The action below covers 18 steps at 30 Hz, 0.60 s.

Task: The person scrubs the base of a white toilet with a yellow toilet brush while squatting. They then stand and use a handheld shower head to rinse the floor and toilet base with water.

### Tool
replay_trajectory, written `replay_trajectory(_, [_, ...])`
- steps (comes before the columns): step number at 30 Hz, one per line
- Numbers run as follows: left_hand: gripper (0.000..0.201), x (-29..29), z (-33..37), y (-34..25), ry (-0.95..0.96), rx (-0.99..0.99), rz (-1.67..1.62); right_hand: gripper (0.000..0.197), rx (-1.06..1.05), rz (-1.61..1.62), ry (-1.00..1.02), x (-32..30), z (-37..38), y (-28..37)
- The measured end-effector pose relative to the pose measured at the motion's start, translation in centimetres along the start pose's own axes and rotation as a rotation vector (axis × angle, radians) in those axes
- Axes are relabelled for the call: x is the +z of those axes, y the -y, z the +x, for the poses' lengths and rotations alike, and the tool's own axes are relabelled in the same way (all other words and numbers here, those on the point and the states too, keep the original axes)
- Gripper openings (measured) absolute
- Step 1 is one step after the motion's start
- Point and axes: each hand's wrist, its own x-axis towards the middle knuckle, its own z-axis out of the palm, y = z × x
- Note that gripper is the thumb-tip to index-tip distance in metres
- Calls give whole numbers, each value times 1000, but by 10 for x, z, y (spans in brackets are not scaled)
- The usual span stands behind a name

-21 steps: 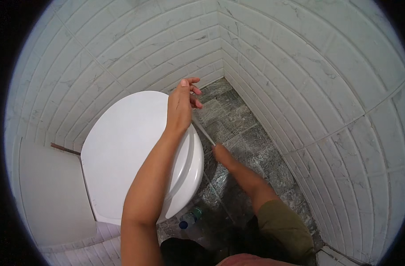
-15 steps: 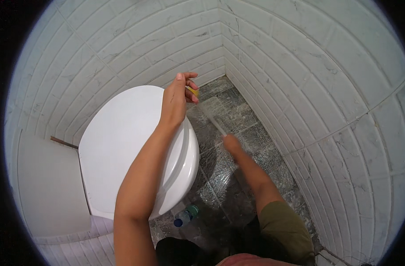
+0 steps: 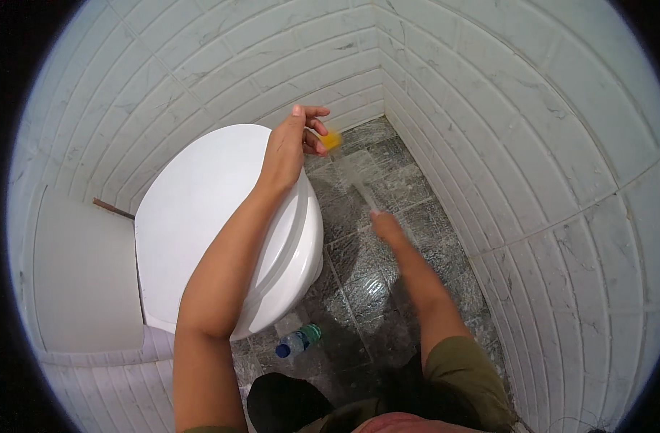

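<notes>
My right hand is closed round the end of a long pale-handled tool, reaching low over the wet floor right of the toilet. The tool is smeared by motion. A yellow piece shows in line with its far end, though I cannot tell whether it is joined to it. My left hand is raised beside the front edge of the white toilet lid. Its fingers are loosely bent and apart, with nothing visibly held; the yellow piece appears just past the fingertips.
A clear plastic bottle with a blue cap and green end lies on the dark grey tiles near my feet. White tiled walls meet in the far corner. The cistern stands at the left.
The tool and my right hand have shifted slightly in the picture, and more of the yellow piece shows past my left fingers. The whole view has shifted a little too.
</notes>
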Motion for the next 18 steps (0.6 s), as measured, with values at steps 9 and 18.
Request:
replay_trajectory(9, [67, -2, 0, 6, 7, -20, 3, 46, -201, -78, 148, 54, -41, 28])
replay_trajectory(18, [66, 7, 3, -3, -3, -40, 63, 31, -225, -95, -202, -16, -17, 6])
